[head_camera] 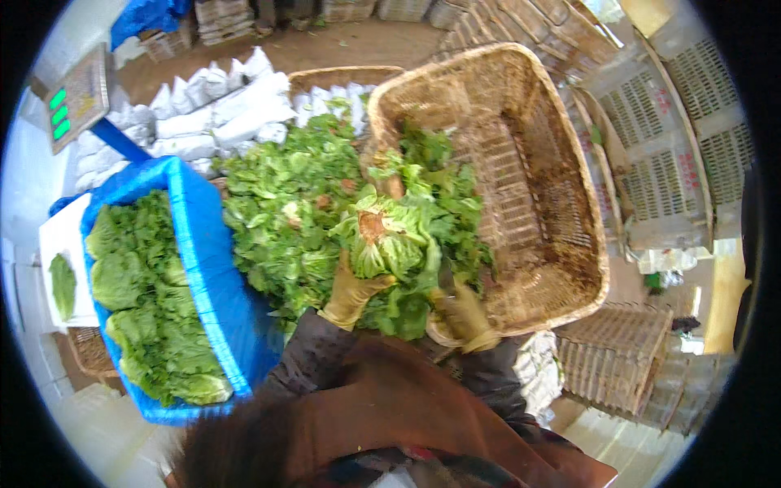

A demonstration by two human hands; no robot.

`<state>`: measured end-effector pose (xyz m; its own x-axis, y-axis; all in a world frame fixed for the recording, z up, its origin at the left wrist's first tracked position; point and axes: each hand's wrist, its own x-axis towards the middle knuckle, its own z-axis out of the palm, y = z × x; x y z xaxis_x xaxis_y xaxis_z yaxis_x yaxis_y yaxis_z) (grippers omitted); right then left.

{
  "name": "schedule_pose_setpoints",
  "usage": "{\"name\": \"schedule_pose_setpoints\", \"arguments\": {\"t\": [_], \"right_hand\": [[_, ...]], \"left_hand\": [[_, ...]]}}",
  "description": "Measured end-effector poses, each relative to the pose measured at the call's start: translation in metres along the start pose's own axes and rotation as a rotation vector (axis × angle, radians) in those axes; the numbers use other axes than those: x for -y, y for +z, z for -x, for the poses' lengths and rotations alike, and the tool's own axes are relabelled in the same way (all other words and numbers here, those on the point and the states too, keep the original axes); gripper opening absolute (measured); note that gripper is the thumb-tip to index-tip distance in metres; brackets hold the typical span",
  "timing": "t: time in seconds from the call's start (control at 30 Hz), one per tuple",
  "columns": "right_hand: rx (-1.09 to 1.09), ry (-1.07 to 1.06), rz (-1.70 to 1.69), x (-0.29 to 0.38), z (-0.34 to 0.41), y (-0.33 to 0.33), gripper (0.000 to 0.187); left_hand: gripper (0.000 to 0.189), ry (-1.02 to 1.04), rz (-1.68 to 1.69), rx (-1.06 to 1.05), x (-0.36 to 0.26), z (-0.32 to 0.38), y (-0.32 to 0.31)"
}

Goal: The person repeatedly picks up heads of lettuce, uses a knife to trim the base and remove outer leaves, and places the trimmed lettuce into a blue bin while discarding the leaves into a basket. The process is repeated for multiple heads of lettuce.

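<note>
In the middle of the head view is a head of leafy lettuce (396,244), its browned cut stem facing up. My left hand (352,296), in a tan glove, grips it from below and to the left. My right hand (468,317), gloved alike and blurred, is closed around a knife (447,279) whose dark blade points away from me, just right of the lettuce. Loose green leaves (293,201) are heaped beyond and left of my left hand. More leaves hang over the near left side of a muddy plastic crate (506,177), tilted beside my right hand.
At the left, a blue-lined bin (213,287) holds rows of lettuce heads (152,299). Behind it stand a scale display (76,100) on a blue post and white wrapped bundles (213,116). Stacked crates (647,128) line the right side, and another crate (610,354) lies low right.
</note>
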<state>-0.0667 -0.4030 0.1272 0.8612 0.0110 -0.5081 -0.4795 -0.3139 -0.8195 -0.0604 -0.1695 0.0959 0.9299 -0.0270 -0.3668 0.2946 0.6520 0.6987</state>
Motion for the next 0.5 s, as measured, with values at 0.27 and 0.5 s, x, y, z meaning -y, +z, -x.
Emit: {"name": "schedule_pose_setpoints", "arguments": {"t": [0.27, 0.5], "right_hand": [[0.042, -1.089, 1.186, 0.089, 0.011, 0.035, 0.024], [0.203, -0.231, 1.569, 0.081, -0.049, 0.039, 0.026]], "left_hand": [[0.098, 0.139, -0.598, -0.101, -0.026, 0.063, -0.079], [0.104, 0.009, -0.61, -0.174, -0.036, 0.095, -0.042]]}}
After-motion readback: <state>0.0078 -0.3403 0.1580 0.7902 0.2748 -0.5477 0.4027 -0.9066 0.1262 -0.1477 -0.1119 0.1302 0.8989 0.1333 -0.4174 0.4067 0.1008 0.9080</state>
